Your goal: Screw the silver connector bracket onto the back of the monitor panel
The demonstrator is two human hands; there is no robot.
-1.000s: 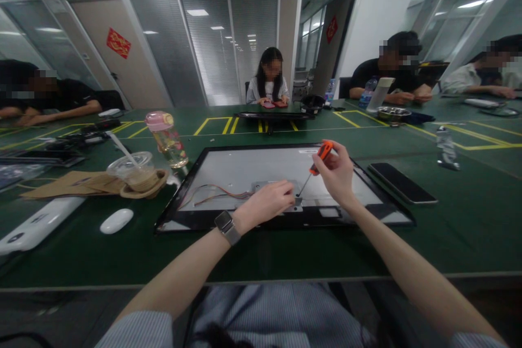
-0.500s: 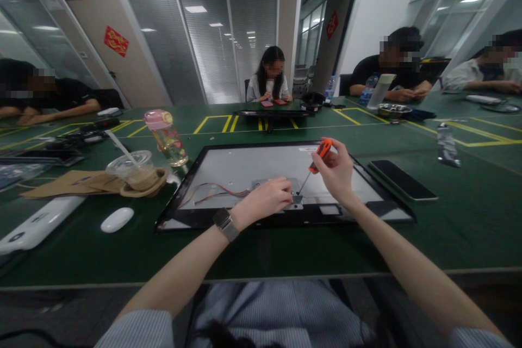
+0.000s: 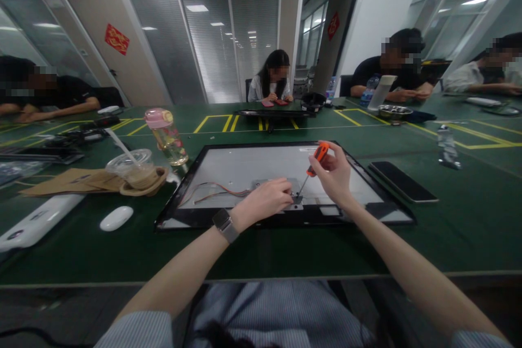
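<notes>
My right hand point(image 3: 336, 175) is closed round the orange and black handle of a screwdriver point(image 3: 318, 159). The shaft slants down to the left, its tip at a small metal bracket point(image 3: 299, 207) on the back of a flat display panel point(image 3: 244, 164). My left hand point(image 3: 269, 196), with a watch point(image 3: 223, 222) on the wrist, lies over the bracket beside the tip. Its fingers are pressed together, and what they hold, if anything, is hidden. Thin coloured wires point(image 3: 222, 191) run leftward from under this hand across the panel's grey-white, black-edged back.
Left of the panel stand a pink-lidded bottle point(image 3: 166, 138) and a plastic cup with a straw point(image 3: 132, 166); a white mouse point(image 3: 116, 218) lies nearer. A black phone point(image 3: 402, 180) lies to the right. Another dark panel point(image 3: 275, 113) is across the table, where several people sit.
My right hand and the screwdriver handle have shifted slightly down and left, while the tip stays at the bracket. My left hand has hardly moved. The person opposite leans slightly differently.
</notes>
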